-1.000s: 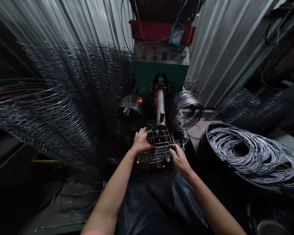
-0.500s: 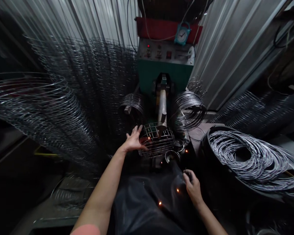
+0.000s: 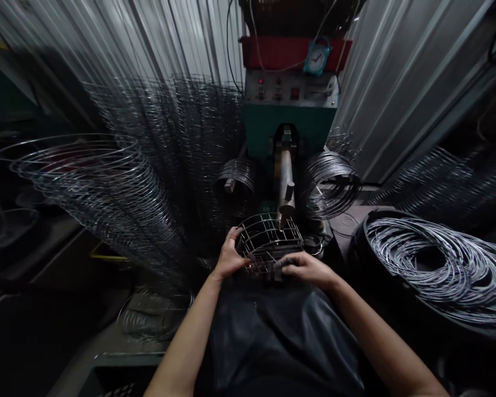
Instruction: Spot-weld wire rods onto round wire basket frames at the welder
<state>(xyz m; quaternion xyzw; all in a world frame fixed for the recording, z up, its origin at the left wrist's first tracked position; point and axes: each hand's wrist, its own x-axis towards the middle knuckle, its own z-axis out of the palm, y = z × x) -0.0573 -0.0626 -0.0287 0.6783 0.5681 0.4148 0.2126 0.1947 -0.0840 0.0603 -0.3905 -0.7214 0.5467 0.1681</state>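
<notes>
A curved wire grid, like a small wire basket (image 3: 268, 234), sits under the machine's metal arm (image 3: 286, 176). My left hand (image 3: 229, 258) grips its left edge, the thumb on the near side and the fingers behind. At the grid's near right side is my right hand (image 3: 308, 268), its fingers pinched together. Something dark shows at those fingertips, too dim to name. A small orange glow lies by my left thumb. Shiny metal rings or cups (image 3: 314, 245) stand just right of the grid, partly hidden.
Behind the grid stands a green machine (image 3: 289, 124) with switches and a blue clock (image 3: 316, 57). Wire coils (image 3: 330, 184) flank its arm. On the right is a black tub (image 3: 370, 248) of wire rings (image 3: 400, 253); tall stacks of wire hoops (image 3: 107, 182) lean at the left.
My right hand has moved up and left from beside the apron to the grid's near side. My left hand has stayed on the grid's left edge. Most of the flying sparks are gone.
</notes>
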